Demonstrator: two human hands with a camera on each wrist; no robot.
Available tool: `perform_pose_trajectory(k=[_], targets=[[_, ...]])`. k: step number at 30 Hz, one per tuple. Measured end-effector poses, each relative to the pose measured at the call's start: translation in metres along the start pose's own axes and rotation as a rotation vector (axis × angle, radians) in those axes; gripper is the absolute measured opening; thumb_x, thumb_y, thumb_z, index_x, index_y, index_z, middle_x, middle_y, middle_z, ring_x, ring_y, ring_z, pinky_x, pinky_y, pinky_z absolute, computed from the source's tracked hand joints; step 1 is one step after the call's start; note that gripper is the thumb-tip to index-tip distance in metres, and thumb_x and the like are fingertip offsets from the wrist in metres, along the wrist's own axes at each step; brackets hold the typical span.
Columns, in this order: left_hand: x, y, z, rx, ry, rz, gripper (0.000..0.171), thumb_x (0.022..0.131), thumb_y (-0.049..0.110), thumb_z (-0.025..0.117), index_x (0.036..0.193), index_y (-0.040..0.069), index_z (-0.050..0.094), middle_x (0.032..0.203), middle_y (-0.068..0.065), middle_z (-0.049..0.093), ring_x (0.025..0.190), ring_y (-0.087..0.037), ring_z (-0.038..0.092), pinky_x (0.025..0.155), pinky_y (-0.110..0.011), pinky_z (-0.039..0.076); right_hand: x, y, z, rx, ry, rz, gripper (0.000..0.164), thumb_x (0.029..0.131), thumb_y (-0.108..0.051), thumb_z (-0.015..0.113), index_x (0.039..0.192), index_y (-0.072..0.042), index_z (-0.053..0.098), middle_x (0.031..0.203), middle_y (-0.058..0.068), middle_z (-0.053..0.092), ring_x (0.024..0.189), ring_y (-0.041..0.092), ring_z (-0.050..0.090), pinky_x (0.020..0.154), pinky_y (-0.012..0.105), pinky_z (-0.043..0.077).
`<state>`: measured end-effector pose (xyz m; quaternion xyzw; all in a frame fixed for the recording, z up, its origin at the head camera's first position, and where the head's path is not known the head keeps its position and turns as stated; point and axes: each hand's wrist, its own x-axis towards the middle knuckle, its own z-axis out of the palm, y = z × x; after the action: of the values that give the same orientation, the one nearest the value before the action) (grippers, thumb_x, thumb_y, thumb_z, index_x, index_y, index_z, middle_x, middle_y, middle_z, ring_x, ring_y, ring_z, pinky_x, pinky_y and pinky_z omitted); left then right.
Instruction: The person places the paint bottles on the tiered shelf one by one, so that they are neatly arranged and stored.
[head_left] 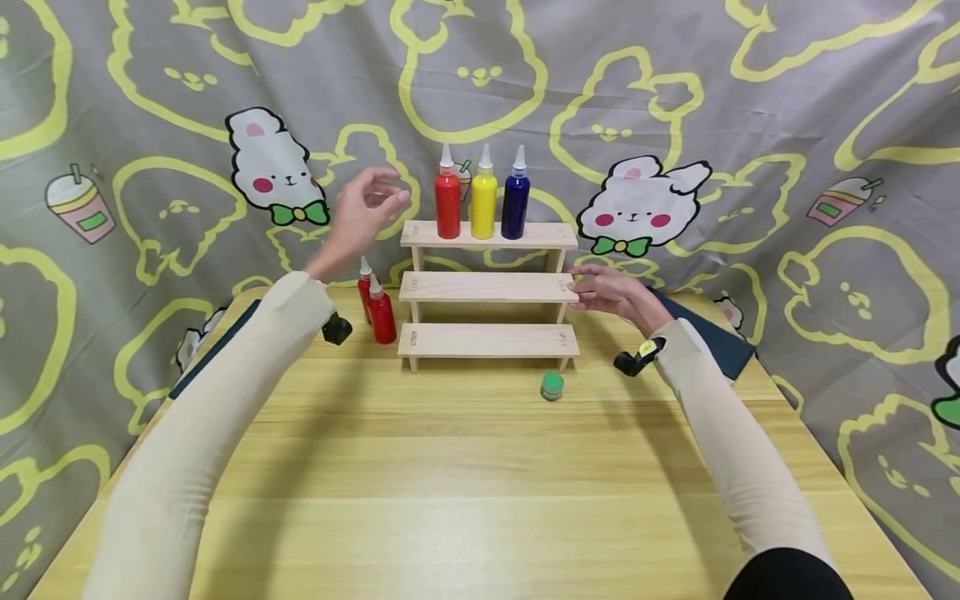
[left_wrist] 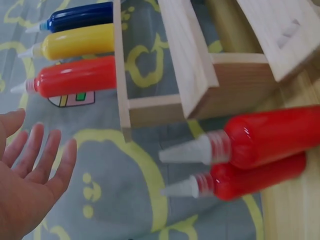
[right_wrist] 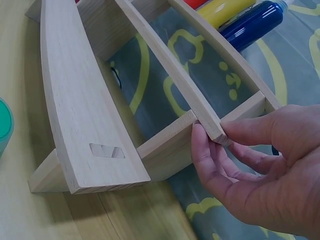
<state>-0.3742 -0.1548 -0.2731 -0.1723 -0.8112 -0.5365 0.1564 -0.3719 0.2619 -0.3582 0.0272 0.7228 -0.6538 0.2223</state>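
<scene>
A three-tier wooden shelf [head_left: 487, 340] stands on the table. My right hand [head_left: 611, 293] pinches the right end of its middle board [right_wrist: 185, 82] between thumb and fingers. On the top board, a red bottle [head_left: 447, 207], a yellow bottle [head_left: 483, 204] and a dark blue bottle [head_left: 515, 207] stand upright in a row, each with a clear pointed nozzle. To the left of the red one, my left hand [head_left: 366, 210] hovers with loosely bent fingers, holding nothing. Two more red bottles [head_left: 382, 318] stand on the table, left of the shelf and below that hand.
A small green-lidded jar [head_left: 551, 386] sits before the shelf's right front leg. Dark flat objects lie at the table's left [head_left: 217, 346] and right [head_left: 708, 337] edges. A patterned grey cloth [head_left: 480, 108] hangs close behind the shelf.
</scene>
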Motion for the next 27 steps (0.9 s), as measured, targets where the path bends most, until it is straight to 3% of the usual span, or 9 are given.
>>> perform_pose_trajectory(k=[8,17,22,27], targets=[[-0.018,-0.018,-0.003,0.057,-0.044,0.019,0.034,0.106,0.023,0.065,0.131,0.000,0.064,0.124,-0.016,0.068,0.112,-0.023,0.064,0.095,-0.027,0.052,-0.001,0.000,-0.006,0.003,0.019,0.006,0.061,0.107,0.000,0.053,0.161,-0.001,0.025,0.115,0.010,0.057,0.085,0.013,0.068,0.081,0.027,0.062],[-0.042,-0.042,-0.006,0.093,-0.063,0.032,0.033,0.105,0.025,0.065,0.130,0.003,0.065,0.123,-0.016,0.069,0.113,-0.026,0.065,0.103,-0.038,0.050,0.003,0.003,-0.005,0.001,0.004,0.004,0.060,0.107,0.000,0.053,0.161,0.000,0.025,0.109,0.008,0.061,0.085,0.013,0.068,0.090,0.030,0.062],[-0.056,-0.057,-0.015,0.093,-0.076,0.010,0.039,0.105,0.032,0.065,0.135,0.008,0.062,0.124,-0.012,0.068,0.113,-0.022,0.063,0.103,-0.037,0.049,0.004,0.003,-0.004,-0.008,-0.008,0.000,0.062,0.107,-0.001,0.052,0.162,0.000,0.023,0.107,0.008,0.059,0.084,0.012,0.066,0.089,0.028,0.062],[-0.073,-0.066,-0.018,0.082,-0.091,-0.037,0.041,0.105,0.031,0.065,0.139,0.008,0.059,0.130,-0.013,0.065,0.119,-0.024,0.062,0.110,-0.047,0.046,0.004,0.002,-0.004,0.008,-0.019,0.001,0.063,0.107,0.000,0.052,0.163,0.000,0.021,0.104,0.007,0.061,0.082,0.012,0.067,0.082,0.026,0.062]])
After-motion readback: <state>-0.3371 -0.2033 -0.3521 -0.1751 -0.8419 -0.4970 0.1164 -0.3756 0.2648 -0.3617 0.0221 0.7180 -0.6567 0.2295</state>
